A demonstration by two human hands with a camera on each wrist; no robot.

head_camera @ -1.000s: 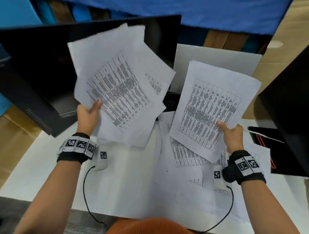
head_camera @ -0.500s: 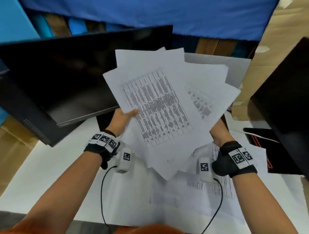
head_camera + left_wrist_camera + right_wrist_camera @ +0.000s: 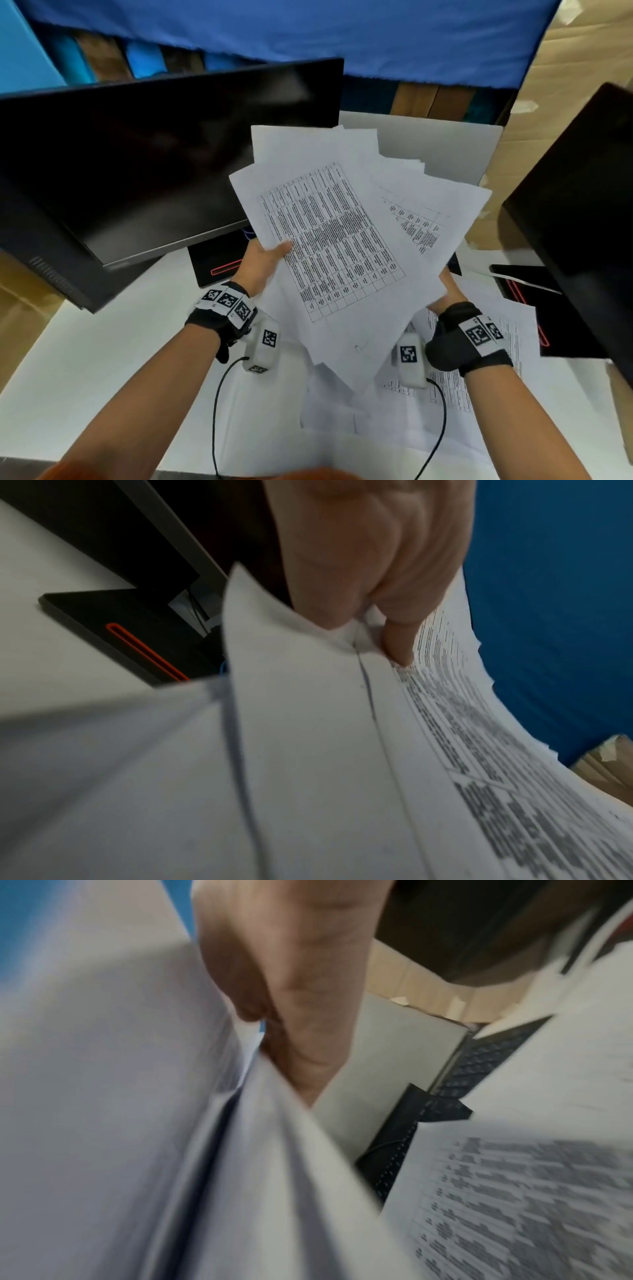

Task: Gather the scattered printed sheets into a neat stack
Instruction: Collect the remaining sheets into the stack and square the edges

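Observation:
Both hands hold one fanned, uneven bundle of printed sheets (image 3: 342, 240) up above the white desk (image 3: 85, 359). My left hand (image 3: 263, 260) grips the bundle's left edge, thumb on the top printed page; the left wrist view shows the thumb (image 3: 399, 639) pinching the sheets (image 3: 342, 750). My right hand (image 3: 448, 294) grips the lower right edge from beneath, mostly hidden by paper; in the right wrist view its fingers (image 3: 294, 1047) pinch the sheets (image 3: 120, 1123). More printed sheets (image 3: 479, 394) lie flat on the desk under my right wrist.
A black monitor (image 3: 154, 164) stands at the left with its base (image 3: 219, 263) behind my left hand. A second dark monitor (image 3: 582, 222) is at the right. A keyboard (image 3: 479, 1064) lies partly under loose pages. Blue cloth (image 3: 308, 37) hangs behind.
A second ago each hand held its own sheets apart. They have come together into one fanned bundle held by both hands, which now sits slightly lower and nearer the middle.

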